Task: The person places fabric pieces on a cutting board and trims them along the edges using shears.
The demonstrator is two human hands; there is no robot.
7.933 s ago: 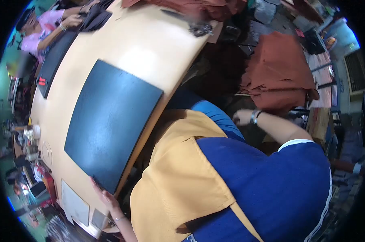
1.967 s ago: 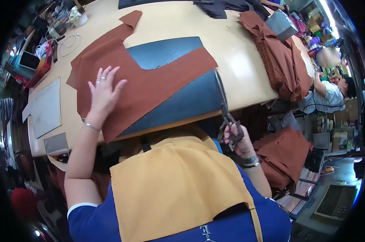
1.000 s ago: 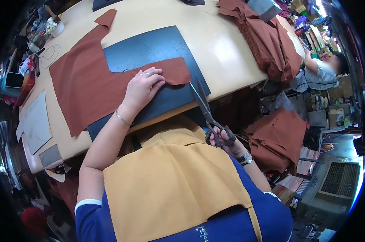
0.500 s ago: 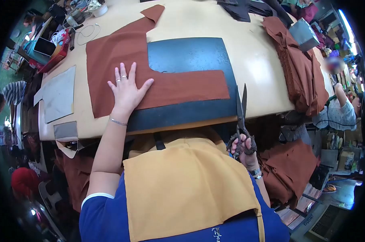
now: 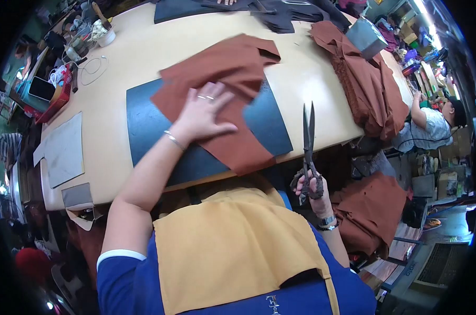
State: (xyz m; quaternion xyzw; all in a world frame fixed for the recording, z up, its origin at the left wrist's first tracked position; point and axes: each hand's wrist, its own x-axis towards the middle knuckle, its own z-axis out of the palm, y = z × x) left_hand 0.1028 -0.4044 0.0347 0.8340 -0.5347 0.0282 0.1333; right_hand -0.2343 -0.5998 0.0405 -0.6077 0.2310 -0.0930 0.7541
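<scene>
Pale table, 1 dark mat, brown cloth heap, grey sheet, white tub

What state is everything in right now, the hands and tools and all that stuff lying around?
Brown piece: loosely laid, far tip folded over
Dark mat: flat, partly covered
Left hand: spread, palm down on the brown piece
Right hand: closed around the scissors' handles
Scissors: blades slightly apart, clear of the brown piece
Brown heap on the table: crumpled
Pale sheet: flat
Yellow apron: worn
</scene>
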